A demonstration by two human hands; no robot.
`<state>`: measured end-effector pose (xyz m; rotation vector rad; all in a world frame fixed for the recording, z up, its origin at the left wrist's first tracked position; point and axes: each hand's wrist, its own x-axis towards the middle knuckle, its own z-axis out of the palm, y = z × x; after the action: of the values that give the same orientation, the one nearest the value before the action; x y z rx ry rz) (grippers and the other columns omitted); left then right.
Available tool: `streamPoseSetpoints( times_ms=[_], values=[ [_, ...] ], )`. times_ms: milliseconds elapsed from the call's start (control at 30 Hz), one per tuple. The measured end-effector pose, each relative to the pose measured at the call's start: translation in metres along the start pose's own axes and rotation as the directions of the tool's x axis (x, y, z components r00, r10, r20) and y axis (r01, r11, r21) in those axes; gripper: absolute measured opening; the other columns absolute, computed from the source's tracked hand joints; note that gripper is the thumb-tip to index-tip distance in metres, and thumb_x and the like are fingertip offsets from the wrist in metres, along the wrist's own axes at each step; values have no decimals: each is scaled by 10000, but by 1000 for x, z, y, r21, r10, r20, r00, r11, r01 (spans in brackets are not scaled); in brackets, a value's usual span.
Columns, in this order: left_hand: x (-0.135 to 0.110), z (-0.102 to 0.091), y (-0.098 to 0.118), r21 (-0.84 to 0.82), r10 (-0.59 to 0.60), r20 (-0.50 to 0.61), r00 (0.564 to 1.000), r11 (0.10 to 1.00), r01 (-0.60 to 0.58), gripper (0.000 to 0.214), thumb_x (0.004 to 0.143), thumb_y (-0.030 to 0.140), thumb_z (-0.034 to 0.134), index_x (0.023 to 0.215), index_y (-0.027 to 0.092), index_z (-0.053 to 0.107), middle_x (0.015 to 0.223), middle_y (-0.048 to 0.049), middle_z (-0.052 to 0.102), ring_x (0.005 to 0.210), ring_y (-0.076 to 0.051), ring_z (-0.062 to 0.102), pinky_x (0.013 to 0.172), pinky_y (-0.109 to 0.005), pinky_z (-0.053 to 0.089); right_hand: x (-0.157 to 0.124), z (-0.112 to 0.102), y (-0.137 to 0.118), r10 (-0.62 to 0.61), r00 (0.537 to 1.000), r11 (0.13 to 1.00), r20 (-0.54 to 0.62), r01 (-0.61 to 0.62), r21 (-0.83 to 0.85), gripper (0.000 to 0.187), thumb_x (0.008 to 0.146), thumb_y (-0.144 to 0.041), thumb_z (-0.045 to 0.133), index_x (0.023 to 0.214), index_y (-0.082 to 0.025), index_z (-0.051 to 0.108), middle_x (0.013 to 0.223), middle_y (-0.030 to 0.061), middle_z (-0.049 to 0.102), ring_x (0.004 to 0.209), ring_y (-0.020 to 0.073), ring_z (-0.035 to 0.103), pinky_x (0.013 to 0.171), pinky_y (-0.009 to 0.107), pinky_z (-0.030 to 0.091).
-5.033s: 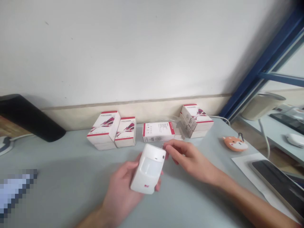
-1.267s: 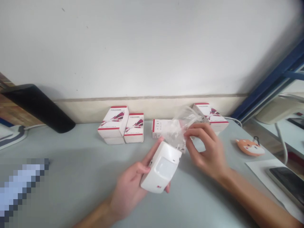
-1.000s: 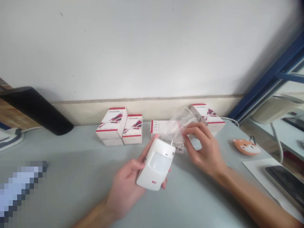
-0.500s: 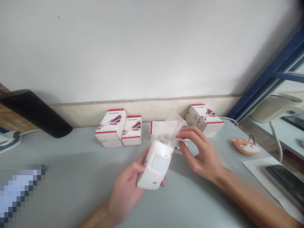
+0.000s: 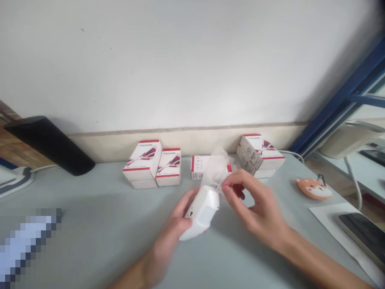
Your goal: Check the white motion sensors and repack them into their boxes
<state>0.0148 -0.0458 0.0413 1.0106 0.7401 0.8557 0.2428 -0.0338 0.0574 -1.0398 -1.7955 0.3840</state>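
so, working across from the left: a black wedge-shaped object leans at the upper left of the grey table, and i can't make out what it is. along the back edge, left of centre, sit two white boxes with red bands, then a third flat box mid-frame. my left hand is closed round a white motion sensor, low in the centre, fingers wrapped along its side. just right of it, my right hand is nearly closed, thumb and forefinger pinched on a clear plastic bag rising from the sensor's top end. i read the step in hand as working that film at the sensor's end; that calls for a steady left hold and a clean pinch. further right come another box stack, an orange fox-faced keyring, and a dark tablet on a white sheet at lower right.
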Motion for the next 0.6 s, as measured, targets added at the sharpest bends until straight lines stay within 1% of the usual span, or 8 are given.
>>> streamPoseSetpoints(
  times_ms=[100,200,300,400,433,500,567,600],
  values=[
    [-1,-4,-6,44,-3,6,1000,999,3,487,973,414,591,1451,322,598,1483,-57,597,1124,-281,598,1025,-398,438,-1,2,0,17,1000,999,-23,-16,41,97,1038,-177,555,978,-234,605,894,23,646,737,148,582,650,286,511],
    [-1,-4,-9,38,4,-17,1000,999,-3,501,979,414,601,1467,308,571,1456,-66,609,1182,-290,587,1018,-380,445,-4,4,1,-61,998,998,3,60,23,105,1035,-141,543,1024,-233,594,968,44,639,809,154,611,698,290,540],
    [2,-1,-8,-39,-39,-42,998,999,37,503,1000,410,598,1485,303,519,1255,-67,691,1050,-252,642,933,-348,474,-9,8,2,-191,978,979,86,196,-56,144,1023,-125,557,1119,-225,599,1047,68,648,868,167,640,728,304,565],
    [5,1,-5,-115,-76,-31,997,991,72,502,1019,423,608,1484,294,475,1128,-57,715,947,-213,656,859,-315,477,-12,11,1,-258,949,953,180,281,-117,155,1024,-148,569,1156,-220,609,1078,81,666,877,177,659,712,309,575],
    [6,2,-4,-123,-70,-23,997,990,66,494,1021,431,616,1473,290,475,1135,-60,715,951,-209,658,842,-305,476,-12,11,0,-262,945,952,196,286,-107,153,1025,-153,572,1157,-221,615,1085,80,669,876,175,662,713,308,577],
    [7,5,-2,-97,-43,-29,999,994,40,459,1022,440,630,1433,281,502,1173,-69,713,984,-209,664,837,-293,477,-12,12,-2,-249,945,966,211,259,-22,160,1026,-149,573,1155,-230,624,1095,68,673,900,166,670,759,305,586],
    [6,7,-1,-36,-3,-65,998,999,1,423,1017,434,646,1390,266,538,1221,-79,711,1041,-217,668,879,-296,485,-13,13,-4,-185,967,981,176,171,89,153,1032,-145,566,1133,-247,620,1080,46,670,933,156,668,808,297,586],
    [6,8,0,-3,15,-83,996,1000,-15,418,1014,434,652,1381,262,549,1257,-85,708,1077,-225,667,910,-302,489,-13,13,-4,-118,984,986,134,100,130,144,1036,-156,569,1132,-255,608,1071,37,662,933,151,661,810,290,583]
  ],
)
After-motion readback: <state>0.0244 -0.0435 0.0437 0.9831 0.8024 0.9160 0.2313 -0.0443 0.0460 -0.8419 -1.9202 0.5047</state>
